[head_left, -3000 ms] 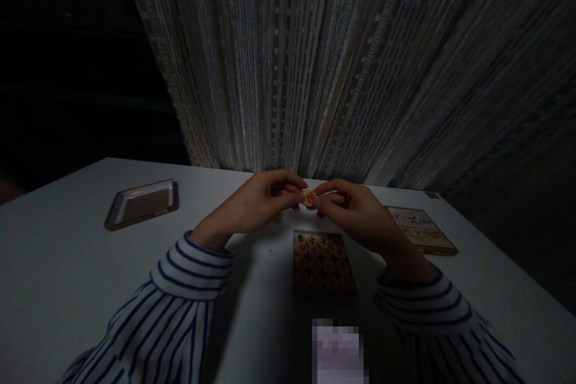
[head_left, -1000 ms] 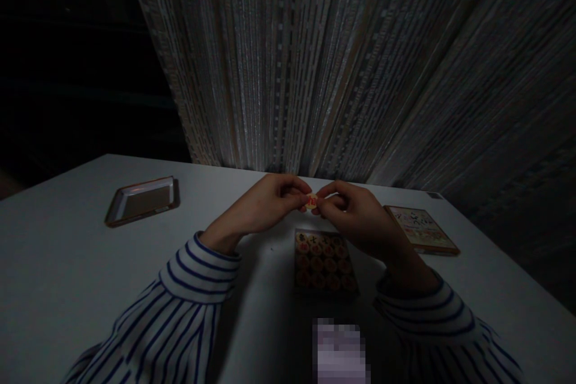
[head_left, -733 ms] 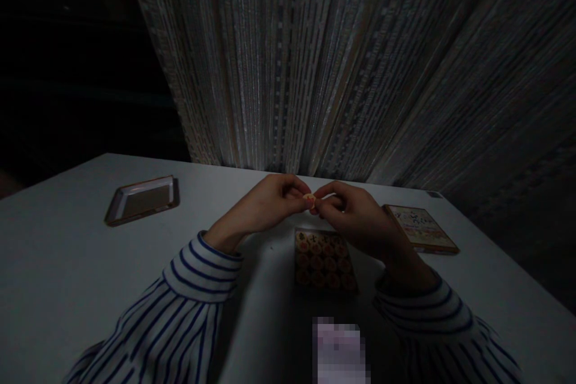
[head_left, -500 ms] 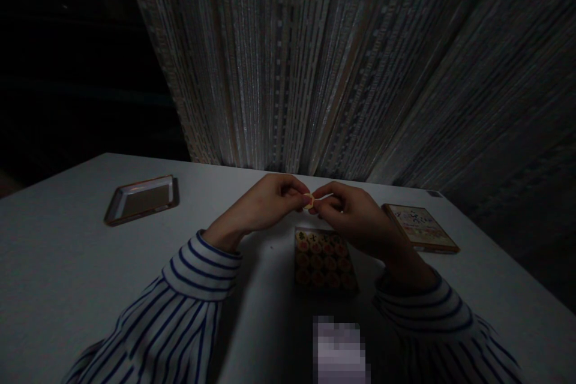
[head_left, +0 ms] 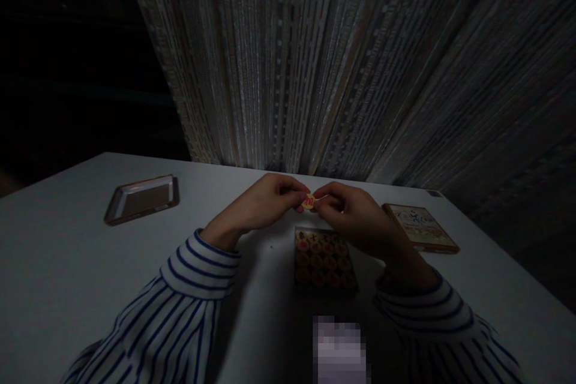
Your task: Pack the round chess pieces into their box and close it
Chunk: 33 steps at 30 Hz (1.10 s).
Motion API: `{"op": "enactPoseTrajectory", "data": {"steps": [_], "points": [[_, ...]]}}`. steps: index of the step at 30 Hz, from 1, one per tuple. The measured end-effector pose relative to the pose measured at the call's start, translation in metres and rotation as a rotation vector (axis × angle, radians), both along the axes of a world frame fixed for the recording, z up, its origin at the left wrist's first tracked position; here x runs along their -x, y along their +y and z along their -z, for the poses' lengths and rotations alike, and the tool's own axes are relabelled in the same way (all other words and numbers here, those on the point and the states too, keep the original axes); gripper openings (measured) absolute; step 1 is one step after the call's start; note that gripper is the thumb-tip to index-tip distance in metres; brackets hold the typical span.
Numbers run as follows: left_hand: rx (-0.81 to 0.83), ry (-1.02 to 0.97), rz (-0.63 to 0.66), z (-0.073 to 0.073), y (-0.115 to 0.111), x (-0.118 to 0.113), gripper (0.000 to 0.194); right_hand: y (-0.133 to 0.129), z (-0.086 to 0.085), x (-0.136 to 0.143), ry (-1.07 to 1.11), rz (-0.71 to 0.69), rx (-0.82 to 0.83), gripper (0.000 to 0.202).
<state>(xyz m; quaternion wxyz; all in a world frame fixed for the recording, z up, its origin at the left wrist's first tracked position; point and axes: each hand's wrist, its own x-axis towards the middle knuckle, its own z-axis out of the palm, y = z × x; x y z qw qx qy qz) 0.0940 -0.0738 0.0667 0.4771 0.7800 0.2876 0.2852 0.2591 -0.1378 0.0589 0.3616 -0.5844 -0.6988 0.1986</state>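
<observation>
While both hands meet near the centre of the frame, a small round pale-yellow disc with a red character on its face is raised between them, above the white smooth-topped table. The bare left hand, coming from a blue-and-white striped cloth sleeve, has thumb and forefinger closed on the disc's left edge. The bare right hand is nearly pinched shut too, its fingertips at the right edge; how firmly each presses, I cannot tell.

To handle the disc well, keep the touch light and on the rim, so the red character stays uncovered, and let one hand bear it while the other turns it. Fingertips that squeeze unevenly could flip it loose. Holding it low would make any slip a short drop.

Just below the hands, right of centre, sits a dark, shallow, four-sided box with rows of similar discs, black characters in the far row, red in the nearer ones. A brown-edged, pale-walled shallow tray lies at left; a flat, brown-edged printed case lies at right, near the right wrist.
</observation>
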Motion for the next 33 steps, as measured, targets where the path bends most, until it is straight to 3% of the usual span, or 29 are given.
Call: {"op": "enactPoseTrajectory", "data": {"steps": [14, 22, 33], "points": [[0.129, -0.051, -0.054, 0.007, 0.003, 0.001, 0.018, -0.001, 0.001, -0.001, -0.171, -0.034, -0.111, 0.02], [0.129, -0.031, -0.048, 0.01, 0.004, 0.0, 0.02, -0.001, 0.0, 0.001, -0.428, -0.063, -0.164, 0.023], [0.061, 0.065, -0.055, 0.01, 0.002, 0.0, 0.021, 0.002, 0.004, -0.001, -0.536, -0.112, -0.213, 0.026]]}}
